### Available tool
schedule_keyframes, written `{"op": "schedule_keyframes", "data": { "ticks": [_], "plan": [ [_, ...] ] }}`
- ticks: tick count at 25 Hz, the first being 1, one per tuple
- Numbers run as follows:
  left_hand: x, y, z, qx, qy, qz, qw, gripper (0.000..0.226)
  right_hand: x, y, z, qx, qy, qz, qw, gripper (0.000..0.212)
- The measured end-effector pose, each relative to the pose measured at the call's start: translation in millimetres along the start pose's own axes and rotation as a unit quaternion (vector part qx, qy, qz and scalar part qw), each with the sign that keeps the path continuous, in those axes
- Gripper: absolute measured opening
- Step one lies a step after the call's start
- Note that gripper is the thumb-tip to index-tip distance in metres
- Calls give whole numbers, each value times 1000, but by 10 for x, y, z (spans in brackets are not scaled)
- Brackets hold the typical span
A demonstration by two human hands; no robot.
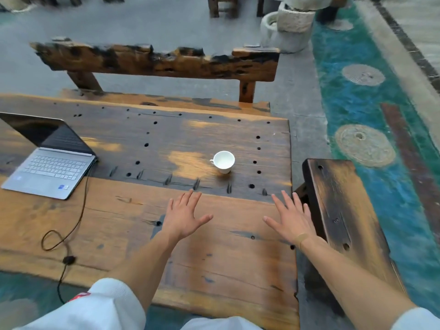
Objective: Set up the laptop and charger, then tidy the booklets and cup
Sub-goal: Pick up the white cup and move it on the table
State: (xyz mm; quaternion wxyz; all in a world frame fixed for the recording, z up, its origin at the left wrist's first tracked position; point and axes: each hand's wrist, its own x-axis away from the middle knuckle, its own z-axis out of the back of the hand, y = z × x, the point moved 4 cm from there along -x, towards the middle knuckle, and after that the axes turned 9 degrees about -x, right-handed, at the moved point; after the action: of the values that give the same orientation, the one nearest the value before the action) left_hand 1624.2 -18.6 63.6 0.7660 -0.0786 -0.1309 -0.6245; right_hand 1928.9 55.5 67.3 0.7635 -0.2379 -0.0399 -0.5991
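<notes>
A silver laptop [47,170] stands open at the left of the wooden table [214,258], its screen dark. A black charger cable [78,217] runs from the laptop's right side, loops on the table and drops over the near edge. A white cup [223,161] stands upright near the table's middle right. My left hand [184,216] hovers flat over the table, fingers spread, holding nothing, below and left of the cup. My right hand [291,219] is spread the same way near the table's right edge. No booklets are in view.
A rough wooden bench [154,60] stands behind the table. A dark wooden stool [338,206] sits just right of the table. Stone basins [288,27] stand at the back. A teal floor strip [381,110] with round stone discs runs along the right.
</notes>
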Motion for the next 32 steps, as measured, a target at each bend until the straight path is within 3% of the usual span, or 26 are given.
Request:
{"op": "schedule_keyframes", "data": {
  "ticks": [15, 19, 25, 32],
  "plan": [
    [-1669, -402, -86, 25, -62, -23, 997, 82, -1638, -538, -142, -17, -60, -9, 998, 82],
    [-2146, -410, -145, 31, -56, -43, 997, 69, -2082, -599, -234, -37, -66, -11, 997, 82],
    [-2675, -340, -268, 95, -60, -52, 992, 50, -2545, -756, -451, -124, -100, -15, 987, 88],
    [-2862, -229, -377, 138, -84, -57, 985, 36, -2643, -888, -585, -274, -66, -35, 959, 81]
  ]
}}
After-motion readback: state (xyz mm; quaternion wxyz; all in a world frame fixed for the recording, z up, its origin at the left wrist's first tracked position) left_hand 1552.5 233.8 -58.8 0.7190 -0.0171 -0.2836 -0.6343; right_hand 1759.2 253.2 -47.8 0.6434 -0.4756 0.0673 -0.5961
